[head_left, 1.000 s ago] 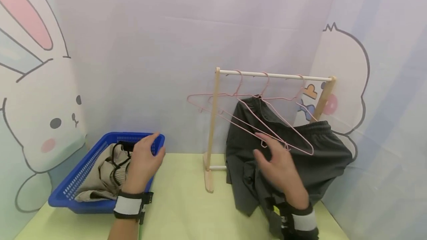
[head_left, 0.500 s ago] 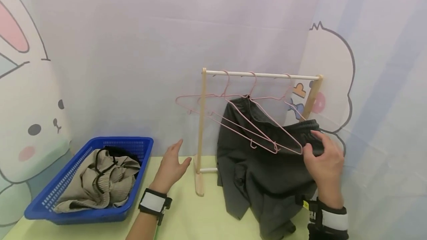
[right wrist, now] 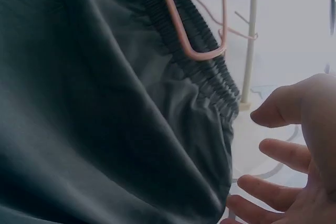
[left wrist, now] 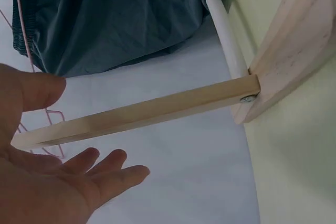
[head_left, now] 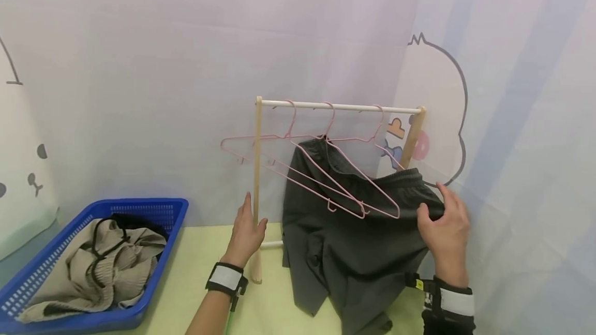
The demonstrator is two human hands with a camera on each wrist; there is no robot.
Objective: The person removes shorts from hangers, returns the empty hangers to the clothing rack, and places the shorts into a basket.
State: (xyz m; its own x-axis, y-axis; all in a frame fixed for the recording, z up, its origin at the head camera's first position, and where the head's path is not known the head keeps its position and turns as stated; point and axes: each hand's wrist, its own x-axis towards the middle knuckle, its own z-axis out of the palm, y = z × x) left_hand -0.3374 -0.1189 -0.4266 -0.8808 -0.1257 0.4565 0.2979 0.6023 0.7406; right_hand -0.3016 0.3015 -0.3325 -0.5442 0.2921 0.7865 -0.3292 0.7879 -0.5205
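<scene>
Dark grey shorts [head_left: 368, 237] with a gathered elastic waistband [right wrist: 210, 98] hang on a small rack, their legs reaching down over the table. Several pink wire hangers hang from the rack's white rail [head_left: 349, 107]. My left hand [head_left: 246, 234] is at the rack's left wooden post [head_left: 257, 159]. In the left wrist view that post [left wrist: 157, 110] runs between the spread thumb and the loosely bent fingers. My right hand [head_left: 447, 231] is beside the right end of the waistband, thumb and fingers apart. In the right wrist view its fingertips are right at the shorts' edge.
A blue plastic basket [head_left: 179, 216] at the left holds a bunched beige garment [head_left: 79, 273] with a dark cord. The yellow-green tabletop [head_left: 205, 252] lies under basket and rack. Printed curtain walls [head_left: 139, 92] stand close behind and at the right.
My left hand has gone from over the basket to the rack's left post. My right hand has moved right, from before the hangers to the shorts' right side. The head view has turned right.
</scene>
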